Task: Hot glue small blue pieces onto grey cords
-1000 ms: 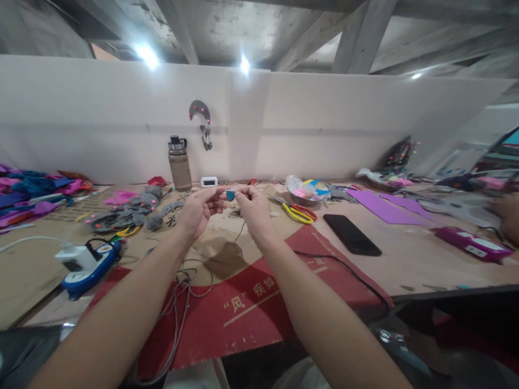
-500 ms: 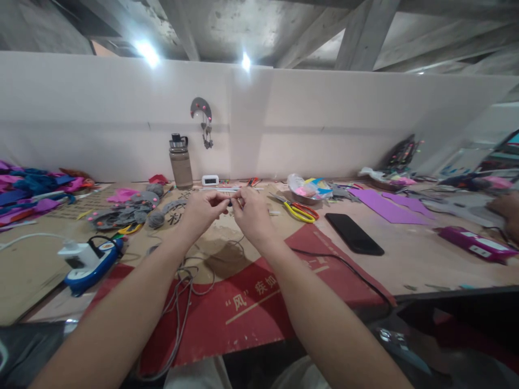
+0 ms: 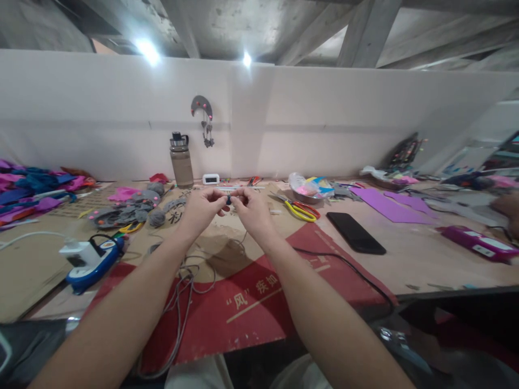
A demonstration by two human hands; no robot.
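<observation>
My left hand (image 3: 201, 209) and my right hand (image 3: 252, 208) are raised together over the middle of the table, fingertips meeting in a pinch. Between them sits a small dark blue piece (image 3: 229, 200), mostly hidden by the fingers. A thin thread (image 3: 243, 237) hangs from under my right hand down toward the cardboard. Both hands are closed on the small piece.
A black phone (image 3: 356, 233) and yellow-red scissors (image 3: 302, 210) lie to the right. A water bottle (image 3: 181, 160) stands at the wall. Grey felt pieces (image 3: 130, 212) and a blue-white glue gun (image 3: 90, 258) lie left, with loose cords (image 3: 182, 286). Another person's hand (image 3: 508, 208) shows far right.
The hands dropped slightly and closed tighter; the blue piece that showed plainly a second ago is now nearly covered by the fingertips.
</observation>
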